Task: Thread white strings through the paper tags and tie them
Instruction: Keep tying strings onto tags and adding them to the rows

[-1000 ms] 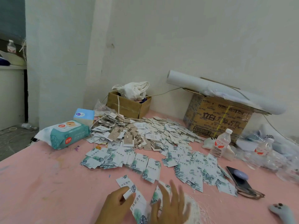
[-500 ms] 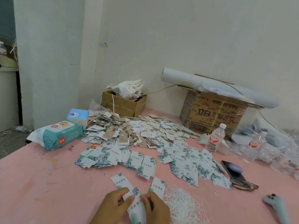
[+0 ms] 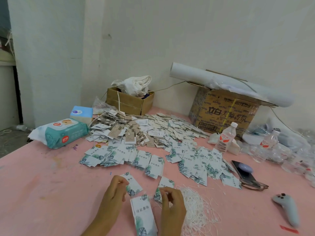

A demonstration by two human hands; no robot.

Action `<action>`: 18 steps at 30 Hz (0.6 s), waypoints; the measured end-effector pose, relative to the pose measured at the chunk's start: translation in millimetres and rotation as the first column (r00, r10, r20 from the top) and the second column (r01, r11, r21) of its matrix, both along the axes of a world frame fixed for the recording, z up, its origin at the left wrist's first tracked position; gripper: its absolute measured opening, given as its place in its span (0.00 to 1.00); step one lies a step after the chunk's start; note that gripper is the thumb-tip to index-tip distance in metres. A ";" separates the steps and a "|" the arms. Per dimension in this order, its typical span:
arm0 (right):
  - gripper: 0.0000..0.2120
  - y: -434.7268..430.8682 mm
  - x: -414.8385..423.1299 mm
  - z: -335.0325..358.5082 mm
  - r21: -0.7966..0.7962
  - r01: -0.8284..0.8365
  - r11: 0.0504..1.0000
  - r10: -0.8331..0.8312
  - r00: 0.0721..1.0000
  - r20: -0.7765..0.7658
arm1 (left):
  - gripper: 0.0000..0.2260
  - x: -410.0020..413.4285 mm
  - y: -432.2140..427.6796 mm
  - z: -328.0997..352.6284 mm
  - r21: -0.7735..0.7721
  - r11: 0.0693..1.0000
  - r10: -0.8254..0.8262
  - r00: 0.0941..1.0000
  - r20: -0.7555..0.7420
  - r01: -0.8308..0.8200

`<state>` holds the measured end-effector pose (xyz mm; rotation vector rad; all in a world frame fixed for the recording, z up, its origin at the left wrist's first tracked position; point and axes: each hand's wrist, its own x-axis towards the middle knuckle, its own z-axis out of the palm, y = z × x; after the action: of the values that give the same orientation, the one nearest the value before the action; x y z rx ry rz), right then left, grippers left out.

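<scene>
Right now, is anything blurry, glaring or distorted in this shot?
Head view: soft, even light, faint shadows, no glare; the left hand, right hand and the paper tags at their fingertips look slightly soft; plastic clutter at the far right smears; cardboard box print stays legible.

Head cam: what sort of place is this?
Probably a small hand-assembly workshop, possibly home-based: heaps of printed paper tags on a pink table, a loose bundle of white strings, and cardboard boxes against a bare wall.
</scene>
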<state>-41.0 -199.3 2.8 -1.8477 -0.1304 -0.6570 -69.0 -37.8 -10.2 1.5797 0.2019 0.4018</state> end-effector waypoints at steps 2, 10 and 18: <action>0.15 -0.4 -0.8 -0.5 0.018 -0.019 1.000 0.019 1.000 0.016 | 0.18 2.1 3.5 -3.3 -0.082 0.997 0.008 1.000 -0.030 -0.011; 0.15 2.0 -1.2 0.2 0.194 -0.209 0.959 0.234 0.965 -0.120 | 0.14 5.6 2.4 1.1 -0.117 0.991 -0.061 0.998 0.000 0.061; 0.11 -3.4 -3.8 4.4 0.292 -0.253 0.922 0.291 0.952 -0.096 | 0.14 -3.1 -0.8 14.6 -0.153 0.963 -0.220 0.975 0.034 0.223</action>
<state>-44.8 -202.7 7.2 -1.5608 -0.1916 -0.3320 -72.1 -38.6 4.4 1.4266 0.0412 0.2188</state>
